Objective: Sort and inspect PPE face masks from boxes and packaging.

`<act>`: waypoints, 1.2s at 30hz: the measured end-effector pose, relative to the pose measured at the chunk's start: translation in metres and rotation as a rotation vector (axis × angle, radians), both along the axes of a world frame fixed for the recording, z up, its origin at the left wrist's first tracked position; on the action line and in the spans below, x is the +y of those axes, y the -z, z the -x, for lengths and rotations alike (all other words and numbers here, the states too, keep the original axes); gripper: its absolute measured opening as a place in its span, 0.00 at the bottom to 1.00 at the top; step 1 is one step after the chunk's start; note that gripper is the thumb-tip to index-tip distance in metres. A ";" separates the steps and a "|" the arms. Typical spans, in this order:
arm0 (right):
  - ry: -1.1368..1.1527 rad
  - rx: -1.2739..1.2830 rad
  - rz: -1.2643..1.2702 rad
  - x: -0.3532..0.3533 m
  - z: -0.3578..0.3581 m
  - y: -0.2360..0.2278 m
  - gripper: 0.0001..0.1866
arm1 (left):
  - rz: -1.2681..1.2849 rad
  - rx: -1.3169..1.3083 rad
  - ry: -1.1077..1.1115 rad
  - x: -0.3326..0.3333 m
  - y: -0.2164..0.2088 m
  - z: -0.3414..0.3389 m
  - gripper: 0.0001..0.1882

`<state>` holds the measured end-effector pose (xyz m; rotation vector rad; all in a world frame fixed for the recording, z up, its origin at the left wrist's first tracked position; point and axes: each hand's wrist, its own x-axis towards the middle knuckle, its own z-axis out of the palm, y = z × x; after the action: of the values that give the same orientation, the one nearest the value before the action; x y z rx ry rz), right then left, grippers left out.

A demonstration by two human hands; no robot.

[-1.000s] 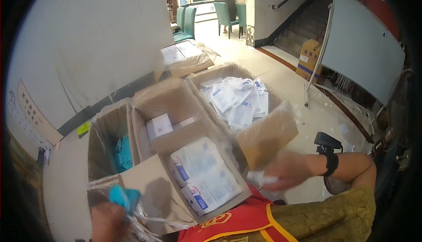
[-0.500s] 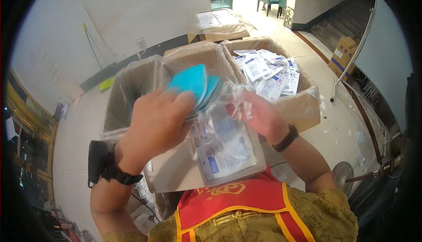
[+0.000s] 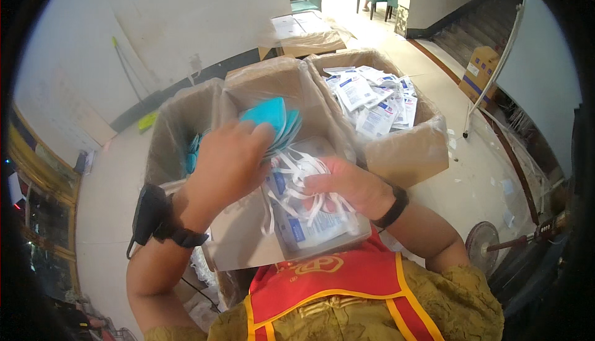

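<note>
left fingers (image 3: 263, 135) tight on teal masks (image 3: 270, 112)

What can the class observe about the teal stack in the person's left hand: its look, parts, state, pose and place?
The teal stack consists of several thin, fabric-like pieces with pale edges, layered and slightly fanned at the right. It is tilted, its upper end showing past the left hand, which holds it; the lower part is hidden. Narrow white straps, apparently belonging to it, bunch in loose loops at the right hand. Behind the stack stands an open cardboard box.
</note>
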<state>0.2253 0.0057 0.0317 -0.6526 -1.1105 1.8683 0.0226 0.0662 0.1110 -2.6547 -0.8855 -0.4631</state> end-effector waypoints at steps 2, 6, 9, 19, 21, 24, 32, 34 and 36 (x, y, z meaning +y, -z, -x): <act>-0.123 -0.018 0.027 -0.002 -0.003 -0.003 0.14 | 0.036 -0.026 0.006 0.001 0.005 -0.003 0.20; -0.165 -0.006 0.058 -0.015 0.004 -0.023 0.16 | 0.035 -0.088 0.013 0.003 0.001 -0.008 0.19; -0.090 -0.139 0.000 -0.023 0.006 -0.036 0.16 | 0.104 -0.101 -0.007 0.004 0.000 -0.009 0.18; 0.534 -1.459 -1.480 -0.011 -0.025 -0.062 0.10 | 0.521 -0.104 0.023 -0.020 -0.004 -0.017 0.15; 0.427 -1.406 -1.574 -0.019 -0.027 -0.064 0.09 | 0.481 0.013 0.081 -0.026 -0.006 -0.007 0.14; 0.092 -1.322 -1.659 -0.045 -0.035 -0.070 0.05 | 0.509 0.208 0.262 -0.045 -0.010 0.007 0.14; -0.194 -1.247 -1.026 -0.093 -0.076 -0.076 0.15 | 0.645 0.032 0.339 -0.085 -0.028 0.071 0.11; -0.174 -1.222 -1.037 -0.094 -0.077 -0.065 0.14 | 0.562 -0.001 0.316 -0.084 -0.022 0.073 0.13; -0.206 -1.240 -1.008 -0.094 -0.076 -0.041 0.13 | 0.539 -0.007 0.273 -0.074 -0.015 0.076 0.13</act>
<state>0.3009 -0.0884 0.0731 -1.0765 -2.6755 0.6258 -0.0529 -0.0079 0.1256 -3.2929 -0.7283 -0.3268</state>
